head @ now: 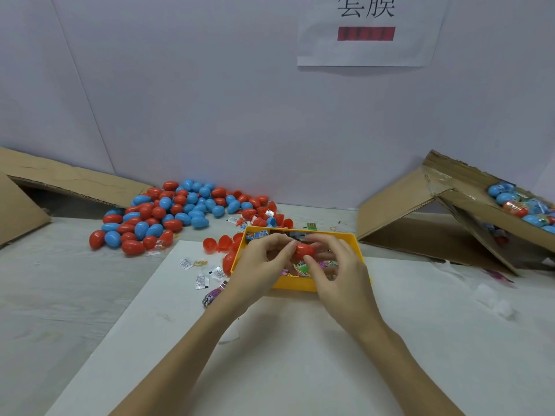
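A red egg [304,251] sits between both hands above the yellow tray [295,284], near the middle of the table. The left hand [262,262] pinches its left end with curled fingers; the right hand [338,267] clamps its right end between thumb and fingers. Small packets lie in the tray. Left of the tray lie open red halves [216,244] and white sachets [200,273]. Farther left is a heap of red and blue eggs [174,211]. A tilted box [450,217] on the right holds wrapped eggs. A sign [368,31] hangs on the far wall.
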A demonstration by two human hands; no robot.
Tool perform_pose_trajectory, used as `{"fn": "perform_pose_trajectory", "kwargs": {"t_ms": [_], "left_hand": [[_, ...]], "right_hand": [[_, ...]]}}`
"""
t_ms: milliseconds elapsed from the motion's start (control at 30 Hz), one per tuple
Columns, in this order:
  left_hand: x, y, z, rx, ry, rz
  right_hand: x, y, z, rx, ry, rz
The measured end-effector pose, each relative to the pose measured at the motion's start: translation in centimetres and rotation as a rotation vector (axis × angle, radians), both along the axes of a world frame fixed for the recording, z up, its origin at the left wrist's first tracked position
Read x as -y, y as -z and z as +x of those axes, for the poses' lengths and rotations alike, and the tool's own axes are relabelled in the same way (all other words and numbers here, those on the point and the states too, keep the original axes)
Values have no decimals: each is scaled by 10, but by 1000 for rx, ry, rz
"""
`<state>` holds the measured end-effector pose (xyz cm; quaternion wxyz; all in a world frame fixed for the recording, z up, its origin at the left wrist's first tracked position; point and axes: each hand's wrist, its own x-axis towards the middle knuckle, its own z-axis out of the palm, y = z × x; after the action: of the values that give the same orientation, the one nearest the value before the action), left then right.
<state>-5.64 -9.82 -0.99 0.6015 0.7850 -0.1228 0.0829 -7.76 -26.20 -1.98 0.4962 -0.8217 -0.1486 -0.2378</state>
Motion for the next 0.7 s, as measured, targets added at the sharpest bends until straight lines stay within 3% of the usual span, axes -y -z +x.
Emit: {"fn": "perform_pose_trajectory", "kwargs": {"t_ms": [100,300,533,700], "left_hand": [[0,-2,-2,0,0,-21],[5,-6,-8,30,90,30],[6,-6,-12,313,23,216],[6,-7,-14,362,50,248]], "right_hand": [[1,0,0,8,36,-21],[2,-5,-2,-162,-9,291],[4,-4,-3,-116,67,142],[5,-6,-2,-200,-6,284]]}}
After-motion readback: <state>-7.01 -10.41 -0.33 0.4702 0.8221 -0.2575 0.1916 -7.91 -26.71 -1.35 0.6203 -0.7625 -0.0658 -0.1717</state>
